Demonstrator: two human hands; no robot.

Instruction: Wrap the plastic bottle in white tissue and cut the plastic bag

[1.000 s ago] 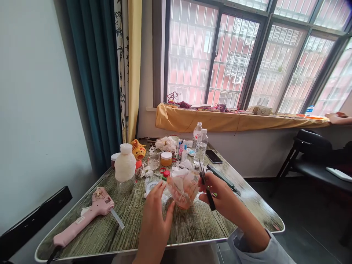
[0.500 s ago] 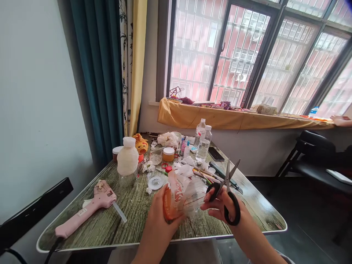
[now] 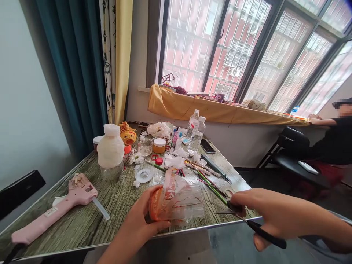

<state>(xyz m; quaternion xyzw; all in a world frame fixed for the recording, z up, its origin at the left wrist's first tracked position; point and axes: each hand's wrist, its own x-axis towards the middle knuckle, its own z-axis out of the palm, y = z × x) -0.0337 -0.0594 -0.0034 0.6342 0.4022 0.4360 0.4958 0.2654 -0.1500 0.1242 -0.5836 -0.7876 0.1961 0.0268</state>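
Observation:
A cut piece of clear plastic bottle (image 3: pixel 189 203) with an orange and white printed label lies on its side in my left hand (image 3: pixel 140 214). My fingers and thumb wrap round its orange end, while the clear cut end faces right. A red line is drawn on the clear wall. My right hand (image 3: pixel 264 214) grips a pair of scissors (image 3: pixel 265 234) with black handles, low over the table's right front edge. Their blades point left toward the plastic, apart from it. Part of the scissors is hidden by my fingers. Thin green sticks (image 3: pixel 218 192) lie just left of that hand.
A pink hot glue gun (image 3: pixel 63 207) lies on the left of the table (image 3: pixel 115 212). Behind stand a paper-wrapped bottle (image 3: pixel 110 150), a jar (image 3: pixel 159 146) and clear water bottles (image 3: pixel 196 137). A box cutter (image 3: pixel 214 167) and phone (image 3: pixel 208 146) lie right. A person (image 3: pixel 332 143) is by the window.
My right hand has turned over and moved right and down; the scissors, upright with spread blades before, now point left. The plastic piece has tilted flatter. The view has shifted right, showing the person.

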